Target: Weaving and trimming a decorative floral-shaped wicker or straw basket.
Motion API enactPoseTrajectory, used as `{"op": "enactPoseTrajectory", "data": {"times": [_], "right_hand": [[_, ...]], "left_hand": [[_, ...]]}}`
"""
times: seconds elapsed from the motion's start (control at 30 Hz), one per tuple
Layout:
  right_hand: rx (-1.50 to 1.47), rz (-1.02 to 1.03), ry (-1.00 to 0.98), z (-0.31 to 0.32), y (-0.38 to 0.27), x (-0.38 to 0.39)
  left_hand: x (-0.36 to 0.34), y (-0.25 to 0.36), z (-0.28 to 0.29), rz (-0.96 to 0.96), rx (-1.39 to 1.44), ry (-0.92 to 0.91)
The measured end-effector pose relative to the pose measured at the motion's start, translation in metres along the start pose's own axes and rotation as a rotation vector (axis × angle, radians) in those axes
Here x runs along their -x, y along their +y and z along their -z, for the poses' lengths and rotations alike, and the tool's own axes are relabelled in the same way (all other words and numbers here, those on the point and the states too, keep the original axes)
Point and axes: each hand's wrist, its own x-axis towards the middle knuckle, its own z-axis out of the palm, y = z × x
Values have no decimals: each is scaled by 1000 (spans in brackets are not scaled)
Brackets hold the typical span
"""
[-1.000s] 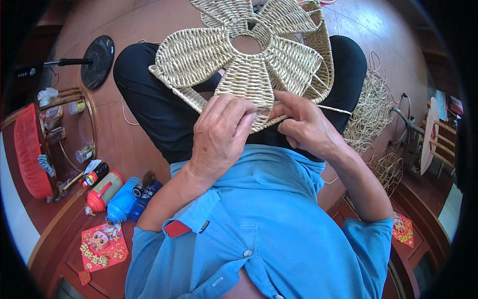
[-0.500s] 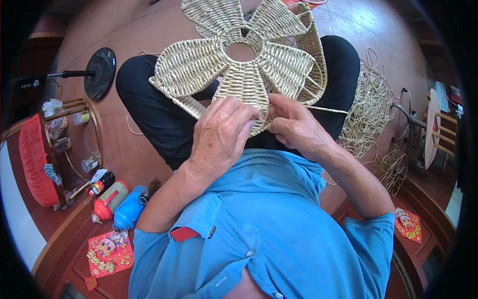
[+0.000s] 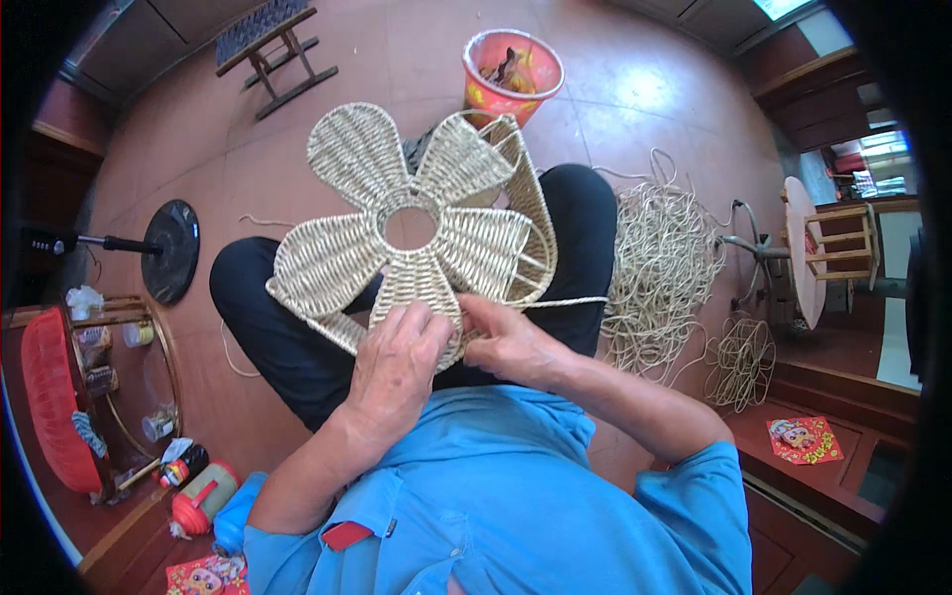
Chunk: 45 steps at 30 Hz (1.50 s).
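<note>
A flower-shaped basket (image 3: 332,263) woven of pale straw cord rests across my lap, with broad petals round an open ring and a woven side wall behind them at right. My left hand (image 3: 397,362) lies over the lowest petal, fingers curled and closed on it. At that petal's right edge, the bent fingers of my right hand (image 3: 511,342) close on the weave. Whether a strand sits between those fingertips is too small to tell. A loose cord (image 3: 570,301) sticks out to the right, just above my right hand.
Right of my knee lies a tangled heap of cord (image 3: 659,268), with a smaller coil (image 3: 742,362) nearer. A red bucket (image 3: 513,84) stands ahead. On the left are a round black base (image 3: 171,253), a rack with jars (image 3: 129,377) and a red-topped flask (image 3: 203,501). A stool (image 3: 278,55) stands far off.
The view has shifted, so the basket and both hands sit lower and further left, and the bucket and stool show. Both hands stay at the same petal.
</note>
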Motion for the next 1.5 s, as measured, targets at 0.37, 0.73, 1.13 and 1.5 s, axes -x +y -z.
{"op": "enactPoseTrajectory", "data": {"times": [0.37, 0.73, 1.13, 1.5], "right_hand": [[17, 103, -35, 1, -4, 2], [709, 515, 455, -26, 9, 38], [656, 553, 512, -29, 19, 27], [473, 197, 376, -26, -2, 33]], "left_hand": [[-2, 4, 4, -19, -144, -54], [5, 22, -10, -159, -285, 6], [6, 9, -14, 100, 409, 226], [31, -9, 2, 389, 503, 368]]}}
